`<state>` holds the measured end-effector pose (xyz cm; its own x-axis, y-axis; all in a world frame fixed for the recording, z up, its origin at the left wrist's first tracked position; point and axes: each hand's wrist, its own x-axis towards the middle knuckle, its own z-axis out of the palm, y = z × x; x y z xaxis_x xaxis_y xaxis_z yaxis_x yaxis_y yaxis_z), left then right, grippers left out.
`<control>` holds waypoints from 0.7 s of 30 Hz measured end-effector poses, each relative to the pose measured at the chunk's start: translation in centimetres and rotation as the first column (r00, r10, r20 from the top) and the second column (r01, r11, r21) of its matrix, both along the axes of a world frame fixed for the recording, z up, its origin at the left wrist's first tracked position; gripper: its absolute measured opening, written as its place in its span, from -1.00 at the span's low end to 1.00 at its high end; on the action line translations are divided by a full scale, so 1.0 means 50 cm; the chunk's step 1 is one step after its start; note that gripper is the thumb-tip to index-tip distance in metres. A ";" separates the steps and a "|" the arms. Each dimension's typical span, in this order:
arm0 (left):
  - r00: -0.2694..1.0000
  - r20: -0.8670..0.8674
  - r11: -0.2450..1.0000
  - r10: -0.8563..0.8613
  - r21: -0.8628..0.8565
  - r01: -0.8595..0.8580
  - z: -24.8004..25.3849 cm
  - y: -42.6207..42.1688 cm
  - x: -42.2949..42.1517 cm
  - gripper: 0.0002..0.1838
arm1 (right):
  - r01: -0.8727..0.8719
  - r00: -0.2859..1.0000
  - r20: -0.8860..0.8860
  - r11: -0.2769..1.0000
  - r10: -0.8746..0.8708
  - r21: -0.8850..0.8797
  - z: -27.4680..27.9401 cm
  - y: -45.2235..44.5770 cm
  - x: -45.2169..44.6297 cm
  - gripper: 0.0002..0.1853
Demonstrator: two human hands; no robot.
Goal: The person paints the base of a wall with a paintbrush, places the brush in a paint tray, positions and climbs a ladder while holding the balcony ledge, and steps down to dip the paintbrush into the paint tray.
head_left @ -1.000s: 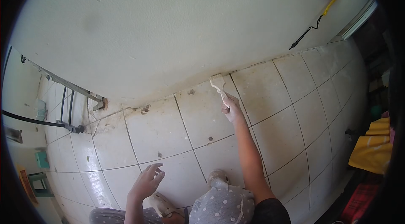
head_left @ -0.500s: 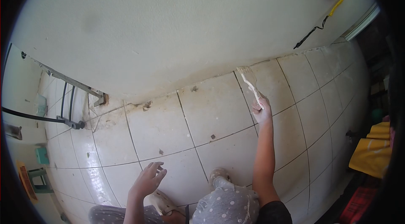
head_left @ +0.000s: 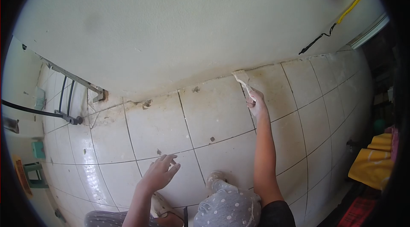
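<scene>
My right hand (head_left: pixel 258 104) is closed around the handle of a flat paintbrush (head_left: pixel 243 81) smeared with white. The brush's wide end meets the seam where the white wall (head_left: pixel 171 26) joins the tiled floor (head_left: pixel 222 116). Low over the tiles, above my knee, my left hand (head_left: pixel 160 171) hangs with its fingers apart and nothing in it. Pale residue shows on the fingers of both hands. Brown stains run along the wall's foot.
A black-legged metal frame (head_left: pixel 72 118) stands at the left wall corner. Farther left is a green stool (head_left: pixel 34 175). A yellow and black cord (head_left: pixel 329 30) hangs down the wall at right. Yellow cloth (head_left: pixel 372 165) lies at the right edge.
The right hand and paintbrush have moved slightly left along the wall's foot. My left hand has risen a little and shifted right. The view has tilted slightly.
</scene>
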<state>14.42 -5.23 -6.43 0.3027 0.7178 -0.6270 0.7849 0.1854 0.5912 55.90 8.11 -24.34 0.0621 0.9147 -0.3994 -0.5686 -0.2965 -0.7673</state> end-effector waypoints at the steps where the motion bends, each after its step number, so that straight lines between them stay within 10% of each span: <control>1: 1.000 0.001 1.000 -0.016 0.012 0.016 -0.003 0.001 0.001 -0.52 | 0.008 1.000 -0.004 1.000 -0.008 -0.001 0.007 0.001 -0.005 -0.74; 12: 0.998 -0.026 0.999 0.051 -0.011 -0.051 0.000 0.012 -0.015 -0.54 | 0.234 0.954 -0.195 0.972 -0.226 0.023 -0.033 -0.019 -0.010 -0.55; 21: 0.996 0.028 0.996 0.084 0.017 -0.084 -0.012 0.020 -0.016 -0.53 | 0.132 0.988 -0.074 0.991 -0.134 -0.031 -0.032 -0.066 0.020 -0.77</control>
<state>13.65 -4.21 -7.04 0.2574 0.7526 -0.6061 0.7506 0.2394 0.6159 56.88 4.81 -25.93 0.1512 0.8896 -0.4310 -0.6601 -0.2337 -0.7139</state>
